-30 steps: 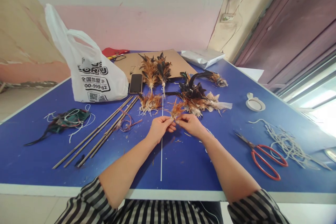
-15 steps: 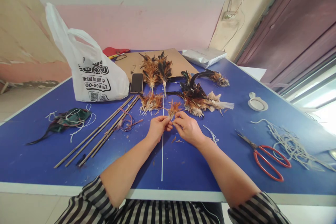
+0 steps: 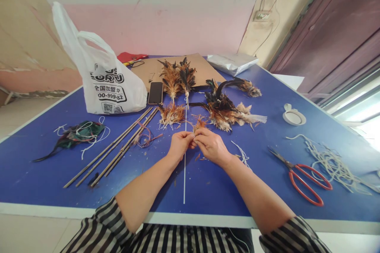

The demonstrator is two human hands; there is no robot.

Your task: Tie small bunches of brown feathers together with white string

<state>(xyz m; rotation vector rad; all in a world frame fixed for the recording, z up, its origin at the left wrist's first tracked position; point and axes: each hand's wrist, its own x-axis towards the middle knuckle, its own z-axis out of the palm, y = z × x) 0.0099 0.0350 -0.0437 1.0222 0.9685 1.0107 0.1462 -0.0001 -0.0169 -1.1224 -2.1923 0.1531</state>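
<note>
My left hand (image 3: 180, 144) and my right hand (image 3: 212, 144) meet over the middle of the blue table. Both pinch the base of a small orange-brown feather bunch (image 3: 199, 123), whose tips show above my right fingers. The quill ends are mostly hidden by my fingertips. Just behind lies a loose pile of orange feathers (image 3: 172, 114), and to the right of it a larger heap of dark and brown feathers (image 3: 222, 110). Two tied feather bundles (image 3: 171, 79) rest on brown cardboard (image 3: 145, 72).
Thin sticks (image 3: 118, 148), a white plastic bag (image 3: 111, 83) and a phone (image 3: 155, 93) are at the left. Red-handled scissors (image 3: 299, 174), tangled white cord (image 3: 335, 166) and a tape roll (image 3: 293, 117) lie at the right.
My right fingers have closed in against my left fingertips, covering more of the small bunch. The whole view has shifted slightly.
</note>
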